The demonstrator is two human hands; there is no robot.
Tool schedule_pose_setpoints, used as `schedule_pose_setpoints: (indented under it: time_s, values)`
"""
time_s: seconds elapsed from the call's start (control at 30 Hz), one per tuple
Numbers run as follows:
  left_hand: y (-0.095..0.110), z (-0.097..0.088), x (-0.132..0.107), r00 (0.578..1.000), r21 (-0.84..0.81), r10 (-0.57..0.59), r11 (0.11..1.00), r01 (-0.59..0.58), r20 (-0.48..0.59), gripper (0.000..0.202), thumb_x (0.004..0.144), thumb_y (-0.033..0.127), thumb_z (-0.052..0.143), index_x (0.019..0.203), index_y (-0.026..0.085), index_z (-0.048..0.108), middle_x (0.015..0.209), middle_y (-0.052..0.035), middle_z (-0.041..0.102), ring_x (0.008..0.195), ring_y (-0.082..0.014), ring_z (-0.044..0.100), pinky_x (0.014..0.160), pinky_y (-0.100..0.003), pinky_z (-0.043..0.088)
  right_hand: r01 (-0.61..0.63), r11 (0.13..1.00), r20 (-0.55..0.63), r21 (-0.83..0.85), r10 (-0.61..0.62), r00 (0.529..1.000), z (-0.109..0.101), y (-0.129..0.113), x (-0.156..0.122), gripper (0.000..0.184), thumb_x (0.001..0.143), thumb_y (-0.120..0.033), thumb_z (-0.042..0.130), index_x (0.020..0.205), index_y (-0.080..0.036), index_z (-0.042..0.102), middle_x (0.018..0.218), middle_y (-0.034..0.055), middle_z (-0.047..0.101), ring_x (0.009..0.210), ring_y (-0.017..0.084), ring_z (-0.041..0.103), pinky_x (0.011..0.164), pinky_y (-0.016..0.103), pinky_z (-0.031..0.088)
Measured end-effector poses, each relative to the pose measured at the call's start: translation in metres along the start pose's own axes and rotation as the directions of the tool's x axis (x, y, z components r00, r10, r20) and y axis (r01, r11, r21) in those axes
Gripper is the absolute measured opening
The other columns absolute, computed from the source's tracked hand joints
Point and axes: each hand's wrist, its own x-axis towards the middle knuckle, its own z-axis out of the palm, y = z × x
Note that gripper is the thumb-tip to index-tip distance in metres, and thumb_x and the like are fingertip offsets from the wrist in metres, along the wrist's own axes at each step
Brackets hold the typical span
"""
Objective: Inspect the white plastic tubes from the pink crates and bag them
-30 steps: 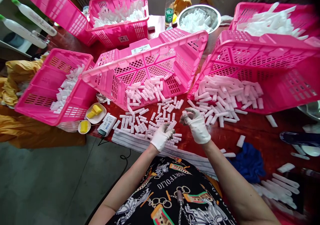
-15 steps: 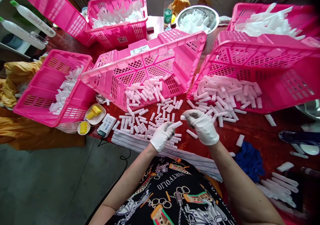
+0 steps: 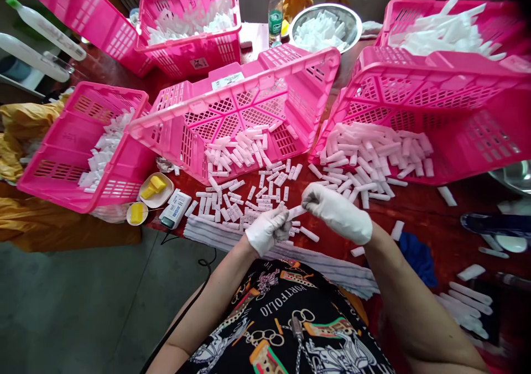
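Observation:
My left hand, in a white glove, is closed around the left end of a slim white piece, likely plastic. It pokes out to the right towards my right hand, also gloved. The right fingertips are pinched at the piece's other end, and what lies inside that pinch is mostly hidden. Under and beyond the left hand lie many short white pieces, some with dark printed marks. One loose white piece rests on the red tabletop between the two wrists.
A tipped pink crate spills white pieces in front of me; a second tipped crate stands at right. A striped towel lines the front edge. Yellow blocks and a small white device sit left, a blue cloth right.
My hands have come together, and the left hand's piece now reaches the right fingertips. The right hand has turned flatter and moved slightly. The whole view has shifted a little.

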Motion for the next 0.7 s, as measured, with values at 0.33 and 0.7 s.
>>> schedule_pose_setpoints:
  time_s: [0.33,0.7]
  values:
    - [-0.035,0.034,0.003,0.784,0.659,0.526,0.723,-0.208,-0.33,0.02,0.08,0.039,0.062,0.088,0.021,0.063,0.083,-0.0048,0.062,0.077,-0.0155,0.055,0.069,-0.025,0.042,-0.06,0.987,-0.366,0.146,0.111,0.924,0.039,0.015,0.015,0.024,0.088,-0.043,0.043,0.084,-0.021,0.05,0.068,0.0003,0.053,0.056,0.013,0.045,0.054,0.026,0.039]
    - [-0.025,0.029,0.018,0.952,0.083,0.142,0.989,-0.123,-0.273,0.043,0.072,0.054,0.064,0.085,0.016,0.052,0.057,0.0065,0.041,0.041,-0.0029,0.03,0.04,-0.018,0.02,-0.001,0.865,-0.33,0.502,0.192,0.924,0.018,0.009,-0.006,0.045,0.088,-0.06,0.038,0.105,-0.02,0.052,0.083,0.0018,0.061,0.053,0.009,0.047,0.051,0.024,0.04]
